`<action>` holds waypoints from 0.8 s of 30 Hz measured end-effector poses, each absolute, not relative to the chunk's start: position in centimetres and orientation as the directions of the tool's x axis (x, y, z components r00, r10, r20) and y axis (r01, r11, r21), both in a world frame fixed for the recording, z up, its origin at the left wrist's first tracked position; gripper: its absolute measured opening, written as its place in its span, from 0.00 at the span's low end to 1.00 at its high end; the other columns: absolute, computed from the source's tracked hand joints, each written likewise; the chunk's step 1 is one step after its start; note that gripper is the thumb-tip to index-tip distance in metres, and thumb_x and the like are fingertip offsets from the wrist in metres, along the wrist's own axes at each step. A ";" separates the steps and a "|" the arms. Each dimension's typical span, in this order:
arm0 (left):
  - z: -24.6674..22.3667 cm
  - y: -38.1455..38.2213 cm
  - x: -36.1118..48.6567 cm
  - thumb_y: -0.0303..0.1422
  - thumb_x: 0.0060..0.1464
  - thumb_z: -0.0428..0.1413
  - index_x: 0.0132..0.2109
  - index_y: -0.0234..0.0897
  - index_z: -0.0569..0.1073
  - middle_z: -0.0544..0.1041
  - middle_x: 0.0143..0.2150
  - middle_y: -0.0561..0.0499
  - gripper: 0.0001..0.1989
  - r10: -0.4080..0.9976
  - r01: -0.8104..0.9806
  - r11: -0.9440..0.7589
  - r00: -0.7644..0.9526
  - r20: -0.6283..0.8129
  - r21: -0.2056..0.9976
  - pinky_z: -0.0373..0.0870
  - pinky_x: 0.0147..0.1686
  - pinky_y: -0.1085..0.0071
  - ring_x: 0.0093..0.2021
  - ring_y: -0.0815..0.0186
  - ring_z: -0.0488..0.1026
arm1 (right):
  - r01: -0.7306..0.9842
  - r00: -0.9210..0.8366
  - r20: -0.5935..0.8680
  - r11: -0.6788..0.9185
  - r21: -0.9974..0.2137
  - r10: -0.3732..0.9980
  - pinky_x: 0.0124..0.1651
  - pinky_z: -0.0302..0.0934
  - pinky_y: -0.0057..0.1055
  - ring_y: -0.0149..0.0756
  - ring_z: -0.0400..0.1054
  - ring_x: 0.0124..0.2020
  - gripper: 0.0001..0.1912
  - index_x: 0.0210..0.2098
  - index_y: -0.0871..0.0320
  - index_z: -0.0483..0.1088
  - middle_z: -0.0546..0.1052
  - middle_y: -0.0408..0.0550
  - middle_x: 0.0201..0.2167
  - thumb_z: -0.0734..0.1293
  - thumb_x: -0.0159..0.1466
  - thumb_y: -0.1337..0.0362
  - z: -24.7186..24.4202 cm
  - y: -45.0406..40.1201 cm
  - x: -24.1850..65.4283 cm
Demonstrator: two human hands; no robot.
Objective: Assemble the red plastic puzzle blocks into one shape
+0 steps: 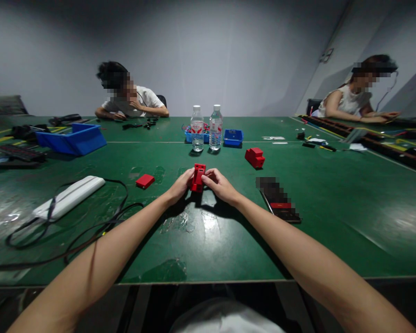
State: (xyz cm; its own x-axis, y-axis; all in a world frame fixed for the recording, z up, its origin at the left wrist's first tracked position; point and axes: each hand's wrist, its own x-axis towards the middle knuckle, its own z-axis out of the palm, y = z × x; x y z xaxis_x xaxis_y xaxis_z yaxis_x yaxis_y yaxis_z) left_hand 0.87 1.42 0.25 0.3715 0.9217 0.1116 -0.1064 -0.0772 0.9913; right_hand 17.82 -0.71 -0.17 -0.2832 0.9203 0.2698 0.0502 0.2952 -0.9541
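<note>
Between my two hands is a red plastic housing (pixel 198 177), held upright just above the green table, with small holes at its top and a slot in its face. My left hand (pixel 182 186) grips its left side, the fingers partly hidden behind it. From the right, my right hand (pixel 220 186) closes on it with the thumb pressed against the front. A flat red block (pixel 145 181) lies to the left of my left hand. Farther off to the right sits a larger red stepped block (pixel 255 157).
Two water bottles (pixel 197 129) stand ahead, near a small blue bin (pixel 233 138). A phone (pixel 279 201) lies at right. At left are a white power bank-like bar (pixel 69 198), black cables (pixel 119 208) and a blue tray (pixel 74 139). Two people sit across the table (pixel 326 194).
</note>
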 end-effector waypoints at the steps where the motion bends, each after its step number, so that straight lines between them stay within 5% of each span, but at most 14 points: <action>1: 0.3 1.3 0.9 0.53 0.54 0.51 0.50 0.32 0.70 0.76 0.46 0.45 0.29 0.918 -0.098 -0.083 0.379 0.115 0.992 0.67 0.42 0.68 0.43 0.62 0.73 | 0.047 -0.285 0.271 0.296 -0.954 0.919 0.45 0.63 0.33 0.32 0.67 0.38 0.21 0.39 0.56 0.63 0.71 0.44 0.36 0.66 0.58 0.47 -0.1 -0.7 17.8; 24: 0.1 1.4 0.8 0.47 0.48 0.60 0.51 0.32 0.67 0.78 0.42 0.46 0.28 0.938 -0.130 -0.027 0.339 0.070 0.991 0.69 0.40 0.70 0.38 0.65 0.75 | 0.010 -0.265 0.291 0.304 -0.952 0.919 0.46 0.62 0.32 0.32 0.66 0.39 0.19 0.39 0.55 0.62 0.70 0.45 0.37 0.68 0.56 0.51 0.0 -0.8 17.8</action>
State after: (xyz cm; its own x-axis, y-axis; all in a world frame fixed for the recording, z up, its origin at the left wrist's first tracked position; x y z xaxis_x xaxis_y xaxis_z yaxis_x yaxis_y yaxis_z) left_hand 0.81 1.40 0.10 0.3393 0.9381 0.0697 -0.1298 -0.0266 0.9912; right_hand 17.76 -0.82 0.00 -0.2648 0.9193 0.2912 0.0096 0.3044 -0.9525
